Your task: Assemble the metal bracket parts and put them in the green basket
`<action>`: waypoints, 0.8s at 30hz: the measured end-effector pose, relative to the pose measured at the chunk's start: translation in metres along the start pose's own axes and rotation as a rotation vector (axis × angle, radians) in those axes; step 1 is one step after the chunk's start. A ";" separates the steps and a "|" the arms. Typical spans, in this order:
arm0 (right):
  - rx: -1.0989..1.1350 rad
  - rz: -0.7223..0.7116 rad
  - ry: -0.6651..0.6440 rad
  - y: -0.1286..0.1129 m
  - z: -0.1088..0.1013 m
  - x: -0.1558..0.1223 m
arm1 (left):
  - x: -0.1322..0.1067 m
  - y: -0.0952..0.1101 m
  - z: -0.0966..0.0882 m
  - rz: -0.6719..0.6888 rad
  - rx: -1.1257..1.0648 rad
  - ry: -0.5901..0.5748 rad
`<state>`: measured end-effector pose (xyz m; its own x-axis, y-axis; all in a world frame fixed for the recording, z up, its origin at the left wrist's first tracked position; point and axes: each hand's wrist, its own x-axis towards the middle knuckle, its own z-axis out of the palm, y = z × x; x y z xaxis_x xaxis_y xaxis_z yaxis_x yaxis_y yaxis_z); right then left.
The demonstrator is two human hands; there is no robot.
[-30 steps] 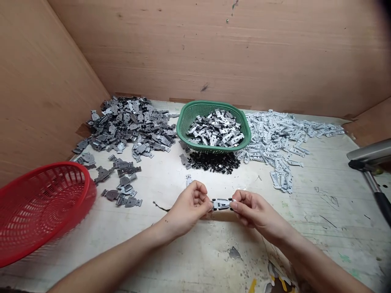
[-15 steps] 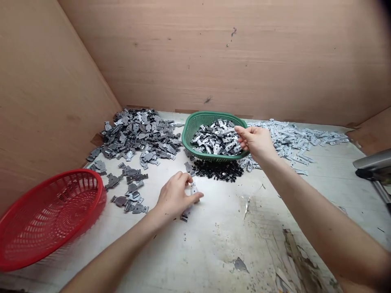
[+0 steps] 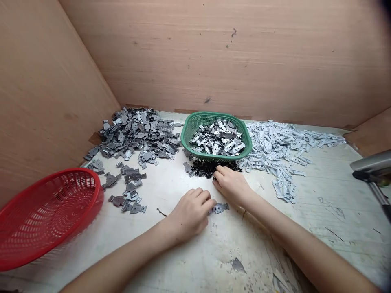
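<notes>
My left hand (image 3: 193, 213) is closed at the front of the work surface, its fingers curled at the left end of a flat grey metal plate (image 3: 220, 208). The plate's right end sticks out past the fingertips. Farther forward, my right hand (image 3: 231, 185) dips its pinched fingertips into a heap of small black parts (image 3: 203, 169). Whatever those fingertips hold is hidden. Behind this heap stands a green basket (image 3: 185, 142) filled with silver and black metal pieces (image 3: 221, 138).
Grey metal plates (image 3: 140, 134) are piled at back left, with several loose ones (image 3: 134, 187) nearer. A red basket (image 3: 98, 195) tilts at the left. Pale metal strips (image 3: 281, 142) spread at back right. A metal tube (image 3: 371, 162) juts in from the right. Wooden panels (image 3: 214, 61) enclose the surface.
My right hand has left the green basket and come down to the black parts. My left hand has moved right and nearer. Some pale strips have shifted forward at the right.
</notes>
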<state>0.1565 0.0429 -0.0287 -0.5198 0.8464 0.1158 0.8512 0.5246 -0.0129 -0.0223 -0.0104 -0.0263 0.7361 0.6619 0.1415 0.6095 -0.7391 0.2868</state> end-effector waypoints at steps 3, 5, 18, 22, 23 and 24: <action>-0.053 -0.008 -0.020 -0.004 0.003 0.009 | 0.002 0.011 0.001 -0.212 -0.006 0.011; -0.075 -0.025 -0.037 -0.005 0.003 0.010 | 0.003 0.014 0.005 -0.264 0.008 0.008; 0.015 0.121 0.064 0.012 -0.014 -0.031 | 0.000 0.015 -0.004 -0.684 -1.125 -0.063; 0.294 0.070 0.297 0.015 -0.023 -0.052 | 0.002 0.015 -0.003 -0.784 -1.251 -0.116; 0.370 0.058 0.336 0.013 -0.026 -0.056 | 0.003 0.015 -0.003 -0.803 -1.277 -0.126; 0.437 0.054 0.349 0.009 -0.030 -0.060 | 0.003 0.015 -0.003 -0.819 -1.301 -0.131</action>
<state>0.1977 -0.0057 -0.0063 -0.3582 0.8315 0.4245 0.7288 0.5332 -0.4295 -0.0119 -0.0187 -0.0189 0.4016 0.7519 -0.5229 0.2280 0.4709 0.8522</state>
